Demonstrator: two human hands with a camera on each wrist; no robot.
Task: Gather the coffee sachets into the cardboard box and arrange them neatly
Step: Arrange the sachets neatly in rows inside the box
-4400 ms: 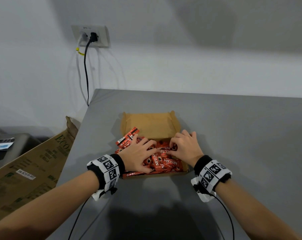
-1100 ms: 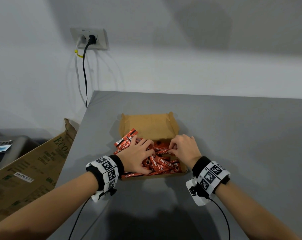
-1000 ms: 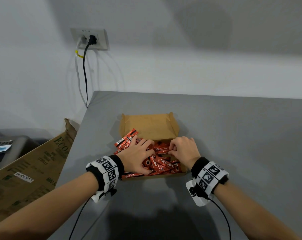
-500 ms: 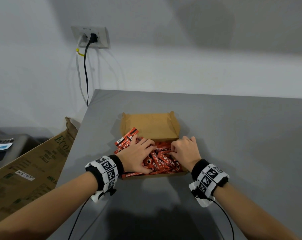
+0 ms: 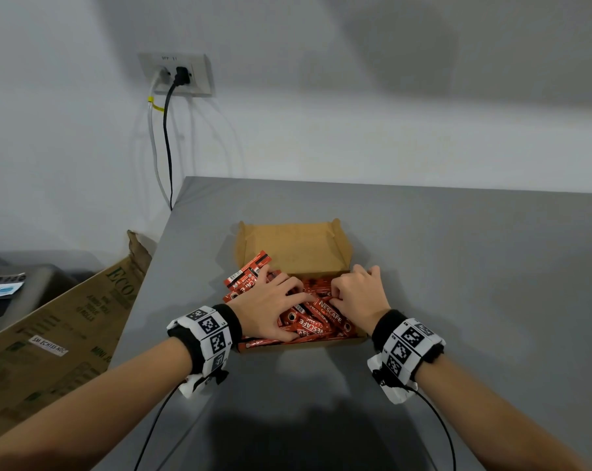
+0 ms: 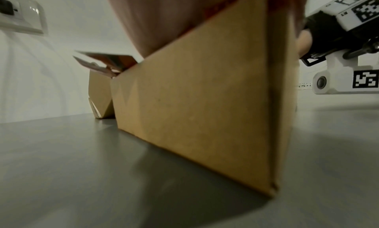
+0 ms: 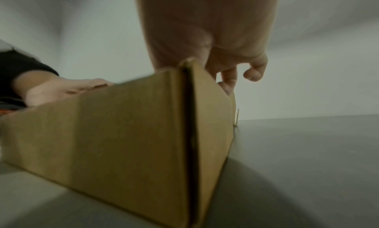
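An open brown cardboard box sits on the grey table, its lid flap standing up at the back. Red coffee sachets lie in a loose heap in its near half. A few sachets poke out over the left wall. My left hand lies spread on the heap's left side, fingers pressing down on the packets. My right hand is at the right side, fingers curled down into the heap and pinching sachets. Both wrist views show mostly the box's outer wall; the fingertips are hidden behind it.
A large printed carton leans beside the table's left edge. A wall socket with two cables hangs above the table's far left corner. Bare grey tabletop stretches to the right of the box and in front of it.
Both hands stayed in the box and shuffled the heap. The sachets between them turned to lie more diagonally, and the right hand shifted slightly toward the right wall.
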